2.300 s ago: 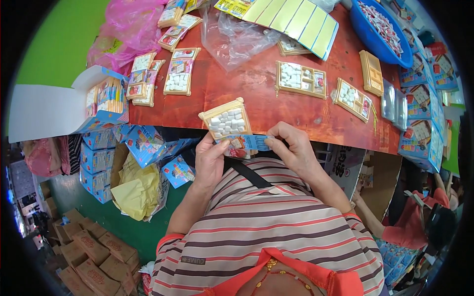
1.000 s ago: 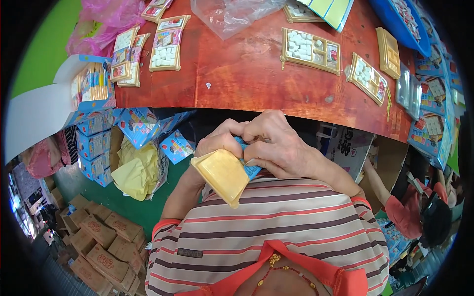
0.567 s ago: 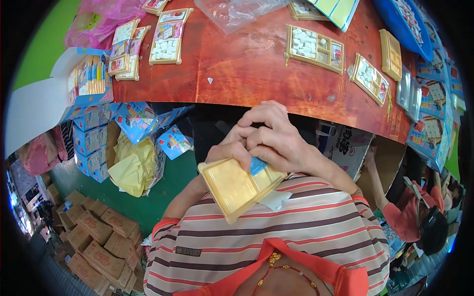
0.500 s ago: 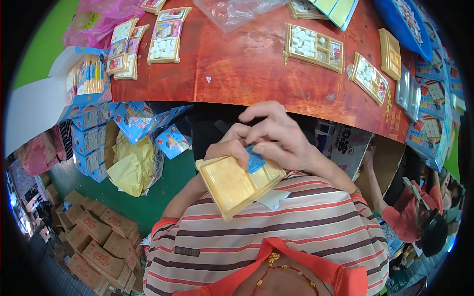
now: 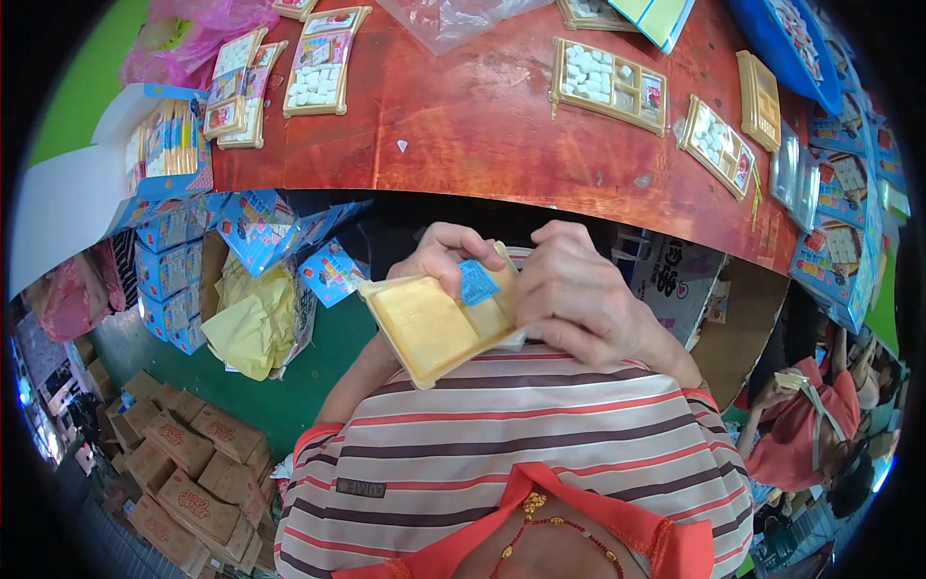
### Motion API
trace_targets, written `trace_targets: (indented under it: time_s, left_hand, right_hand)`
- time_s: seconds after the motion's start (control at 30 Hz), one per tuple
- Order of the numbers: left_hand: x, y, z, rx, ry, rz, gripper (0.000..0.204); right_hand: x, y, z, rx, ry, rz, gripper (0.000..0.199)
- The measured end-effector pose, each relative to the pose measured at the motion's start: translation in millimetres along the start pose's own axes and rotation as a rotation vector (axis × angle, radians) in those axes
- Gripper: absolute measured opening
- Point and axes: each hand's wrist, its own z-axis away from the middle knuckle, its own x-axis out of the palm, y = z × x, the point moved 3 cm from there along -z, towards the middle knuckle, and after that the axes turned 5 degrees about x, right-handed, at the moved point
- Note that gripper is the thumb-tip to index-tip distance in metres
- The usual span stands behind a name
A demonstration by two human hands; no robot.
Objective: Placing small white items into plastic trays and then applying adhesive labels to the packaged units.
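Note:
In front of my chest, a yellow plastic tray [image 5: 424, 333] tilts in my left hand [image 5: 446, 256], whose fingers and thumb are closed on its far edge. A small blue printed piece [image 5: 476, 282] lies against the tray beside my left fingertips. My right hand [image 5: 584, 299] is at the tray's right end, fingers curled; what they pinch, if anything, is hidden. A bit of pale paper [image 5: 511, 341] shows under the tray's near right corner.
On the red table [image 5: 453, 145] ahead sit a tray of white pieces [image 5: 590, 77], a similar tray [image 5: 714, 145] and an empty tray [image 5: 759, 101]. An open box of sticks [image 5: 174, 145] is at left. Blue boxes [image 5: 172, 275] and brown cartons [image 5: 198, 497] are stacked left. A co-worker [image 5: 805, 425] is at right.
The tray has moved left and slightly up in my left hand. My right hand has drawn away from the blue piece toward the tray's right end, and its fingers have curled.

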Motion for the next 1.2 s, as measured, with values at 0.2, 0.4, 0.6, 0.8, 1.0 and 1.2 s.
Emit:
trace_targets:
  time_s: [0.2,0.4,0.6,0.8,1.0,1.2]
  left_hand:
    - [9.8,1.0,5.0,-0.006,-0.04,-0.087,0.022]
    - [7.0,-8.3,13.3,-0.064,0.041,-0.131,0.017]
    - [4.5,-5.9,13.1,-0.1,-0.02,-0.296,0.02]
    - [2.6,-3.5,15.9,-0.076,-0.105,-0.383,0.02]
    - [2.3,-9.1,21.9,-0.086,0.01,-0.31,0.018]
    - [-5.0,-10.2,17.1,0.24,0.001,-0.46,0.017]
  right_hand:
    - [12.1,8.9,-4.8,0.213,0.127,-0.036,0.013]
    - [18.0,5.2,-2.0,0.284,0.109,0.024,0.014]
    - [21.1,8.5,1.3,0.369,0.078,0.041,0.01]
    - [25.3,12.5,1.1,0.333,0.104,0.113,0.018]
    - [28.9,29.3,4.0,0.402,0.061,0.032,0.026]
    - [26.6,36.6,9.0,0.692,0.083,-0.7,0.068]
